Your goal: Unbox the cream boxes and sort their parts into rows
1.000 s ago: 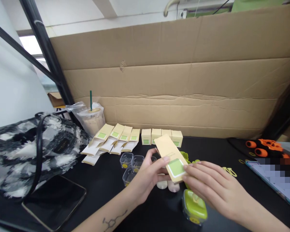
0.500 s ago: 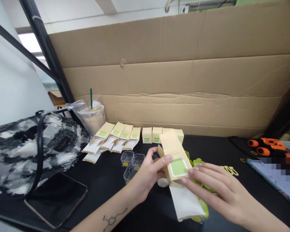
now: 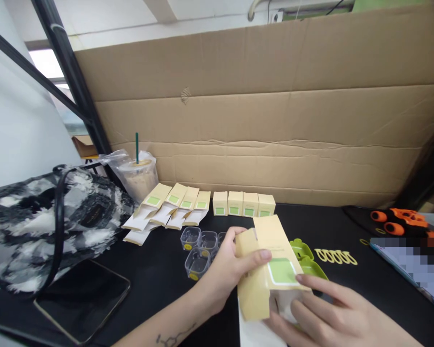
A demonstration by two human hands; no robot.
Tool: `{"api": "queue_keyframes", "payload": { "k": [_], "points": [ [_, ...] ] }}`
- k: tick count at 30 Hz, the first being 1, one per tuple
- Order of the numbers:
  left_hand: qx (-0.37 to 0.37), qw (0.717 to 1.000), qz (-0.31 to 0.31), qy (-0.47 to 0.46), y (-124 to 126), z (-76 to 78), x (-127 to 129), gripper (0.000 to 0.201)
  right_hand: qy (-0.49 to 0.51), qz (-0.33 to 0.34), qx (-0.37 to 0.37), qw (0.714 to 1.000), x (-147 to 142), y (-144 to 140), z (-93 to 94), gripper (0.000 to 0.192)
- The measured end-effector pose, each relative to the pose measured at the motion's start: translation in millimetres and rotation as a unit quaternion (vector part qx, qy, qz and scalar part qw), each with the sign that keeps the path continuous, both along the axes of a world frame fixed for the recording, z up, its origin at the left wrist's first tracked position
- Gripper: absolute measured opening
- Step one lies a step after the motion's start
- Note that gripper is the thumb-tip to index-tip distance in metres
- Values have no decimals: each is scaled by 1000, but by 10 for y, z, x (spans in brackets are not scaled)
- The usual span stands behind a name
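A pale yellow folding carton [image 3: 271, 233] with a green, white-framed label stands tilted in front of me, partly opened out. My left hand [image 3: 233, 270] is closed round its left side, the thumb lying on the front panel beside the label. My right hand [image 3: 332, 313] grips the lower right end; the index finger touches the label's corner while the other fingers are at the open end. White inner flaps hang below the carton, partly hidden by the right fingers. Behind it are green lids [image 3: 311, 270], and small clear plastic cups [image 3: 197, 262] stand left of my left hand.
Several flat cartons [image 3: 179, 193] lie overlapped at the back, beside a row of standing boxes [image 3: 235, 202]. Yellow rings [image 3: 335, 257] lie on the right, near a phone [image 3: 412, 274] and orange toy [image 3: 407, 219]. Left are a tablet [image 3: 83, 299], fluffy bag [image 3: 83, 207] and iced drink [image 3: 139, 178].
The carton has come lower and slightly right, and its side panel has spread open. My right fingers have moved down from the label to the carton's open lower end.
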State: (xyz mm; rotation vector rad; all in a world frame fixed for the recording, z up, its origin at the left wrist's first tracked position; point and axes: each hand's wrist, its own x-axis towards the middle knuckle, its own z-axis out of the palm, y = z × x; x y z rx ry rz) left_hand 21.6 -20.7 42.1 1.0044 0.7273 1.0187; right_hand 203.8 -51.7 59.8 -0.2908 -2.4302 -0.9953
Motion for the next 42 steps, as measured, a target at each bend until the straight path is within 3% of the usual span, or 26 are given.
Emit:
{"api": "queue_keyframes", "payload": {
  "k": [4, 7, 9, 11, 12, 13, 15, 16, 18, 20, 23, 25, 27, 30, 35, 38, 42],
  "points": [
    [36, 999, 14, 38, 25, -7, 0, 54, 65, 34, -21, 997, 53, 25, -71, 27],
    [74, 993, 27, 93, 83, -33, -8, 57, 99, 11, -50, 994, 165, 77, -190, 40],
    [128, 972, 115, 159, 127, -21, -53, 58, 82, -16, -53, 995, 250, 115, -247, 47],
    [211, 927, 217, 219, 143, 52, -138, 48, 77, -44, -36, 995, 326, 154, -276, 44],
    [260, 906, 237, 236, 133, 112, -188, 42, 81, -58, -27, 995, 359, 173, -283, 42],
    [312, 892, 217, 246, 108, 182, -237, 38, 88, -69, -17, 994, 385, 193, -291, 39],
    [416, 866, 96, 260, 27, 317, -306, 44, 102, -84, -9, 991, 418, 230, -313, 35],
    [447, 847, 25, 286, -23, 367, -320, 52, 107, -88, -9, 990, 425, 246, -329, 33],
    [480, 801, -50, 354, -111, 410, -309, 49, 117, -96, -6, 988, 420, 270, -359, 32],
    [492, 769, -51, 405, -157, 385, -281, 34, 125, -98, 1, 987, 392, 280, -368, 35],
    [515, 746, -2, 423, -110, 333, -321, 34, 154, -100, 13, 983, 334, 275, -312, 32],
    [538, 723, 64, 428, 6, 339, -434, 35, 200, -107, 31, 973, 304, 266, -249, 37],
    [539, 694, 170, 446, 185, 366, -596, 37, 238, -112, 51, 963, 291, 255, -194, 43],
    [475, 639, 287, 532, 516, 351, -855, 35, 231, -98, 53, 967, 284, 238, -140, 24],
    [427, 613, 279, 604, 882, 102, -1121, 39, 203, -64, 48, 976, 253, 207, -85, 13],
    [419, 596, 258, 634, 885, -8, -1156, 46, 201, -62, 41, 977, 253, 200, -72, 13],
    [413, 574, 250, 662, 811, -13, -1155, 50, 166, -48, -19, 985, 263, 189, -45, 17]
  ]
}}
